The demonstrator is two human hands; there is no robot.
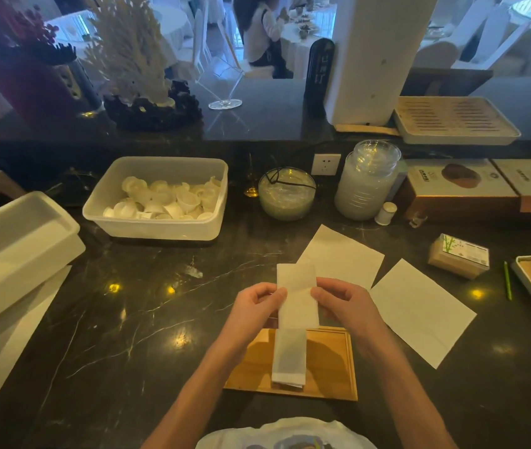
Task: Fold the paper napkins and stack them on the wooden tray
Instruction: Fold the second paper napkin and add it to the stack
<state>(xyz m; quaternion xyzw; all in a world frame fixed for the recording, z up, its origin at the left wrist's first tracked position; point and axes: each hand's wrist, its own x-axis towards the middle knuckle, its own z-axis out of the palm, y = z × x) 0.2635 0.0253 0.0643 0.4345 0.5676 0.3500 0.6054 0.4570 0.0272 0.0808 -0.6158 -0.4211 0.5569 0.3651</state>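
Napkin (297,299), folded to a narrow strip, is pinched at mid-length between left hand (253,307) and right hand (343,306), raised just beyond the wooden tray (332,364). A folded stack (289,358) already lies on that tray; its count is unclear. Two flat sheets (419,311) wait right of the tray. Risk: uneven pinch pressure may skew the crease, or a careless drop may shift the stack.

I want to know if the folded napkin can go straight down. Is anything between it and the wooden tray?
Nothing visible blocks it. Both hands, left hand and right hand, hold the folded napkin above the wooden tray, where only a stack of folded napkins lies, right beneath it.
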